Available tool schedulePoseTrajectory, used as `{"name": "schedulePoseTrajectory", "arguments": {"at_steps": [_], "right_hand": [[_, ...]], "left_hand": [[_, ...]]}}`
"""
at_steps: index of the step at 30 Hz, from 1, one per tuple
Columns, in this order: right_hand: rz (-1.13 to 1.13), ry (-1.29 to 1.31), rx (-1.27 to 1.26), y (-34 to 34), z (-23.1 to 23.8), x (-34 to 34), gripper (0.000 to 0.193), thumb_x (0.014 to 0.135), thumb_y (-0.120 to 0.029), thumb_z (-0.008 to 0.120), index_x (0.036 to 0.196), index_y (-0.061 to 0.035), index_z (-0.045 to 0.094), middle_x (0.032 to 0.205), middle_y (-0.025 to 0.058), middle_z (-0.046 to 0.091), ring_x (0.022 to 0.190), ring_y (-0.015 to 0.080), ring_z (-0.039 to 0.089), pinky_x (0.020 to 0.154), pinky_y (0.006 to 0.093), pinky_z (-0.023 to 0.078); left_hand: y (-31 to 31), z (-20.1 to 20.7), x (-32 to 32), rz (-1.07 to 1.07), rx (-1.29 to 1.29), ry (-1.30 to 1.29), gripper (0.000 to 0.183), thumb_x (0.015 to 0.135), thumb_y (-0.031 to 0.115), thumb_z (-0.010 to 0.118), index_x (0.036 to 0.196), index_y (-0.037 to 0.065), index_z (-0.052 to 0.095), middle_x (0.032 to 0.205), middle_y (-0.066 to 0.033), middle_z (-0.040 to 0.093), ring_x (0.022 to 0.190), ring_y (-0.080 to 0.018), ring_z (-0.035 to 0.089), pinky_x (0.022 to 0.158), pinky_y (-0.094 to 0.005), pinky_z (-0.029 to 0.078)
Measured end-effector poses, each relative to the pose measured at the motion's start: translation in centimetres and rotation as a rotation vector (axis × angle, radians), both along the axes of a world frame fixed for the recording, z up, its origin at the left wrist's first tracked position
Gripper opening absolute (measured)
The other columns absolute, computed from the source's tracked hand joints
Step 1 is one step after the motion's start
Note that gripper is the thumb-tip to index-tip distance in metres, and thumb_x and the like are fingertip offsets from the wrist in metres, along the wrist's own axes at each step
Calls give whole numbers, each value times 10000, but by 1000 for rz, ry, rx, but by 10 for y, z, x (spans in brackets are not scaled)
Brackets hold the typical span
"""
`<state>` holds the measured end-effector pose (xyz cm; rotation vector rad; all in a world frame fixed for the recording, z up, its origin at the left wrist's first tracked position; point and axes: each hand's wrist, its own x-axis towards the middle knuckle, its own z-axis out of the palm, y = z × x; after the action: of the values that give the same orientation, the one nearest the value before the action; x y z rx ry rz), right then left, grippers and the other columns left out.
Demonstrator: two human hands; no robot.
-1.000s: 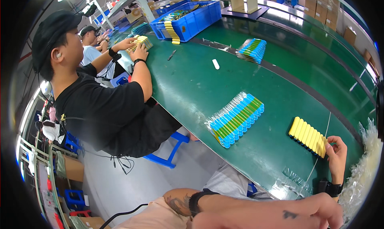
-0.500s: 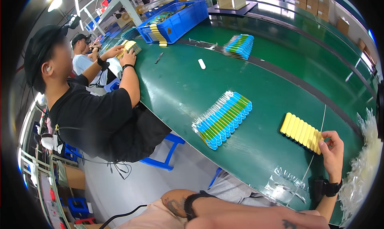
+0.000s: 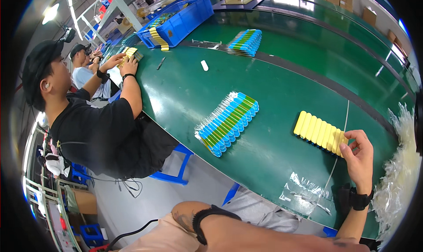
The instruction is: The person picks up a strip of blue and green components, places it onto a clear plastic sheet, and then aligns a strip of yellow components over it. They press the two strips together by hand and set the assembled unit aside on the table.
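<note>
Right hand [image 3: 361, 157] pinches one end of the yellow row [image 3: 320, 131] — its long axis stretching leftward and away from the grip — left forearm [image 3: 251, 230] farther off.

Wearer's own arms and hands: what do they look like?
Left arm: pale peach sleeve, dark tattoo, black band; its hand is out of frame. Right hand: no glove, bulky black wristband, no sleeve on the visible forearm.
</note>
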<state>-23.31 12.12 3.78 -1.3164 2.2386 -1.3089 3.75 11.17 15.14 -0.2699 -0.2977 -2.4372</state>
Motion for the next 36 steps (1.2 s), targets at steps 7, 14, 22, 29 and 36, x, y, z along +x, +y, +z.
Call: {"name": "schedulePoseTrajectory", "arguments": {"at_steps": [7,14,22,29,36], "right_hand": [[10,-27,-8,-1,1,5,236,790,-19,699,1008,52,643,999,61,604,662,94,496,587,252,415],[-4,-52,36,2,-3,1,214,798,-13,695,997,43,638,998,53,595,691,91,495,597,242,417],[14,-90,18,-1,-5,-2,202,818,-6,685,1007,37,629,1023,33,587,711,79,475,610,228,406],[19,-92,16,-2,-11,0,198,818,-16,684,1001,38,630,1016,27,589,715,77,475,606,225,399],[27,-87,7,-5,-9,-1,195,830,-36,684,1003,36,632,1005,24,586,722,76,468,611,225,397]], "left_hand": [[0,4,-1,304,-128,-49,449,804,407,795,822,-27,682,933,-193,661,893,-364,603,731,-423,484],[-25,24,13,129,157,45,314,874,375,740,976,78,739,1008,-107,679,949,-363,611,812,-424,481],[-25,6,13,161,50,2,305,871,364,739,984,81,738,1014,-95,681,958,-342,616,811,-413,486],[-39,0,7,199,-90,-10,297,869,355,737,991,84,738,1019,-85,683,966,-323,620,809,-404,491],[-45,1,18,229,-229,-46,290,867,346,736,998,87,738,1023,-75,684,974,-305,624,808,-395,496]]}}
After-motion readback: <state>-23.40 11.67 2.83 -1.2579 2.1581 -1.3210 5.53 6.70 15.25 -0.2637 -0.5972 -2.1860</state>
